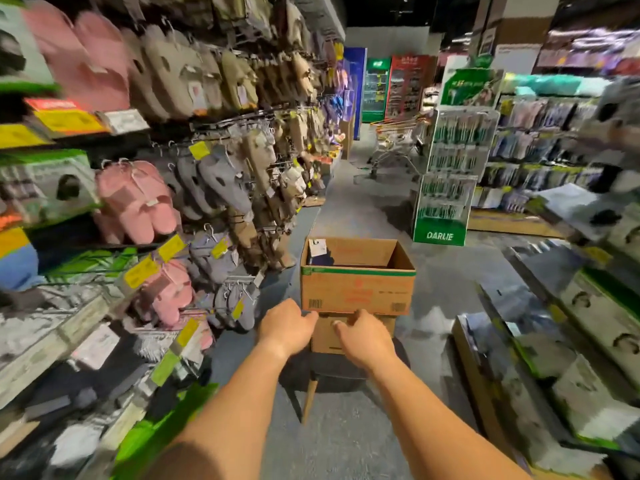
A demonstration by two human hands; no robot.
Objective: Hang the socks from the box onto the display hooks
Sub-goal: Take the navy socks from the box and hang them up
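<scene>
An open cardboard box (356, 289) stands on a smaller box (325, 337), which rests on a dark round stool (329, 372) in the aisle. Inside the open box, at its left, lies a dark pair of socks (320, 259) with a white tag. My left hand (287, 323) reaches the open box's lower left corner, its fingertips touching the bottom edge. My right hand (363, 336) lies against the front of the smaller box with curled fingers; a grip cannot be made out. Display hooks (221, 133) on the left wall carry hanging slippers.
Shelves with packaged goods line both sides of the aisle, with low boxed stock (519, 393) at the right. A green Darlie stand (446, 188) and a shopping trolley (394, 143) stand further down. Grey floor runs past the stool.
</scene>
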